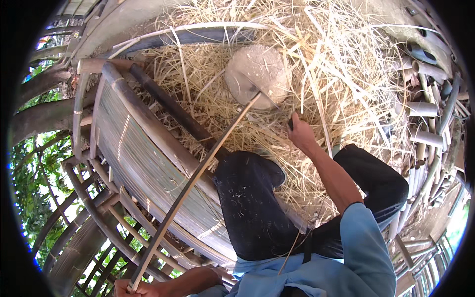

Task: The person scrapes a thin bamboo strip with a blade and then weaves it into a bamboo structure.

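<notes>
A long, narrow bamboo strip (190, 183) runs slantwise from the lower left up to a round chopping block (257, 62). My left hand (136, 288) is closed around its near end at the bottom edge of the view. The strip's far end rests over the near part of the block. My right hand (303, 132), to the right of and nearer than the block, grips the dark handle of a knife (270, 100). Its thin blade reaches left over the block and crosses at the strip's tip; whether it touches the strip I cannot tell.
Pale bamboo shavings (326, 64) cover the ground around the block. On the left stands a slatted bamboo bench (148, 153), with a dark pole (173, 109) lying alongside. Bamboo poles (423, 109) are stacked at the right. My bent legs (252, 198) flank the near area.
</notes>
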